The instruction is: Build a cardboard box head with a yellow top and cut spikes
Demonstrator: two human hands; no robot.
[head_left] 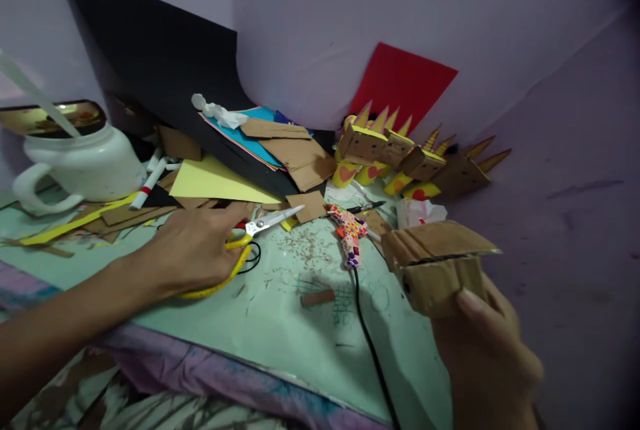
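My right hand is closed on a small folded cardboard box, thumb pressed on its near side and the other fingers partly hidden behind it. At the left, my left hand is closed over the yellow handles of a pair of scissors; its fingertips are partly hidden. The blades point right, over the table, toward a small cardboard square. Between my hands lies a floral-patterned hot glue gun, its black cord running toward me. A narrow cardboard strip lies in front of it.
Several cardboard figures with spiked tops stand against the wall, near a red sheet. A white mug-shaped pot stands at the left beside a marker. Yellow paper, cardboard pieces and a black board sit behind.
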